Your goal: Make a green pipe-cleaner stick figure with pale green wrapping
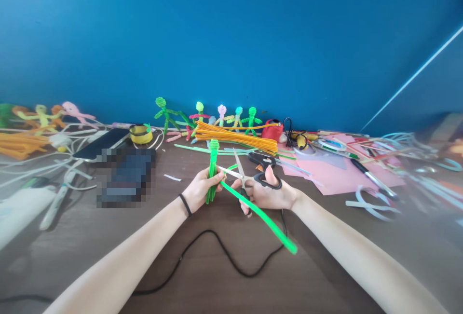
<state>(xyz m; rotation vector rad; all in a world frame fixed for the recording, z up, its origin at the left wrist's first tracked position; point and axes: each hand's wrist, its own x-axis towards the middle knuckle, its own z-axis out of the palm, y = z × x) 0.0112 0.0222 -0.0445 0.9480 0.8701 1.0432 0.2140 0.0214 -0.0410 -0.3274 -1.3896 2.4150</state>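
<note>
My left hand [201, 189] is closed round a bright green pipe-cleaner figure [214, 149], its coiled head upright above the fingers and its strands hanging below. A long green pipe cleaner [269, 223] runs from those fingertips down to the right, in front of my right hand. In my right hand [269, 193] is a pair of scissors [240, 176] with black handles, fingers and thumb through the loops. The scissor blades are spread, pointing left and up, one of them close to the left fingertips. Whether a blade touches the pipe cleaner I cannot tell.
Finished pipe-cleaner figures [252, 117] lean along the blue wall, behind a bundle of orange pipe cleaners [235, 138]. A black glue gun [261, 160] lies beyond my right hand, near pink paper [325, 174]. A black cable [217, 237] crosses the table; a blurred-out dark device [126, 176] lies left.
</note>
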